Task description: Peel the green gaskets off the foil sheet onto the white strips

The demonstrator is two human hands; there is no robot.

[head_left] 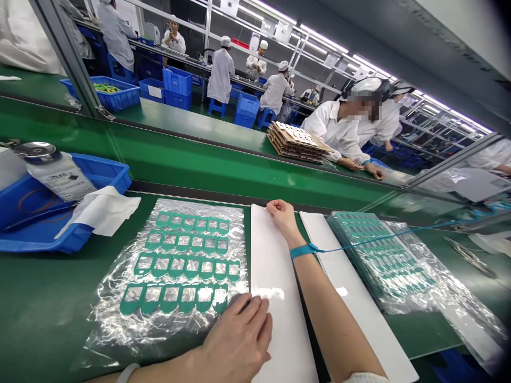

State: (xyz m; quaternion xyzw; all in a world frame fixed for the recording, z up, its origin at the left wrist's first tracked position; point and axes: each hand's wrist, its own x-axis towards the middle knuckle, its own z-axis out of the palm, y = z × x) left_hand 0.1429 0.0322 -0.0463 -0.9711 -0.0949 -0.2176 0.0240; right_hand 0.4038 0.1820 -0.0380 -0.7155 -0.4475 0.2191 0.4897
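My right hand (282,217) is at the far end of a long white strip stack (275,266), thumb and fingers pinched together. What is between them is too small to make out. My left hand (239,338) rests with its fingers laid out across the strip's left edge, close to the lower right corner of a clear plastic sheet (120,276). Rows of green U-shaped pieces (171,266) lie on that sheet. A blue wrist strap (305,250) with a cord circles my right wrist. Under my right forearm runs a second white strip (359,298).
Stacked plastic sheets with green pieces (379,255) lie at the right. A blue tray (67,239) at the left holds a bottle (59,173) and a white cloth (104,207). Beyond a green ledge (207,154), co-workers (335,125) in white sit near stacked cardboard trays (297,141).
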